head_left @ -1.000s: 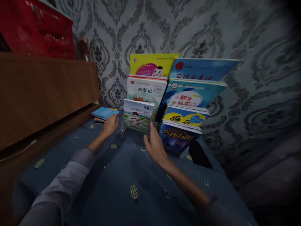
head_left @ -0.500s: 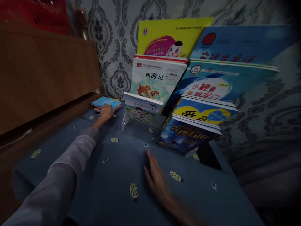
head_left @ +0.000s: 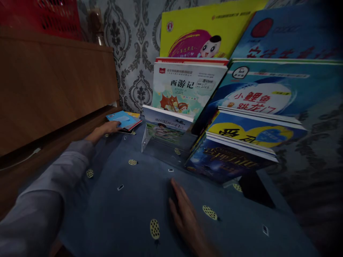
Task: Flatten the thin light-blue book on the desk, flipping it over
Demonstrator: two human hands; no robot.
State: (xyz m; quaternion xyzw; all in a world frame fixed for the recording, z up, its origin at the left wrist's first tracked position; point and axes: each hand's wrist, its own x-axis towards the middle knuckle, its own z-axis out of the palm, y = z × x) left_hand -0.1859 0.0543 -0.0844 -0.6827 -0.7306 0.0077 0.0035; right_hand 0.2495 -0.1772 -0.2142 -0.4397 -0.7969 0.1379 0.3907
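Observation:
My left hand point(head_left: 108, 127) reaches to the far left of the cloth, its fingers closed on the near-left edge of a blue book point(head_left: 123, 119). That book lies on top of a small stack, with a yellow book point(head_left: 134, 115) showing behind it. The fingertips are partly lost in shadow. My right hand point(head_left: 184, 216) rests edge-down on the blue cloth, fingers stretched out, holding nothing. Beyond it stands a clear stepped rack point(head_left: 144, 138) with books upright in tiers. A white book point(head_left: 184, 87) and a dark blue book point(head_left: 222, 157) are among them.
The blue cloth point(head_left: 107, 214) with a pineapple pattern covers the table. A wooden cabinet point(head_left: 59, 78) stands along the left, with a red basket point(head_left: 59, 18) on top. Patterned wallpaper point(head_left: 139, 85) rises behind. A black panel point(head_left: 257, 189) leans at the rack's right end.
My left hand has moved from the top of the stack to its left edge, and the blue book has turned a little. The view has come closer to the rack. My right hand stays on the cloth.

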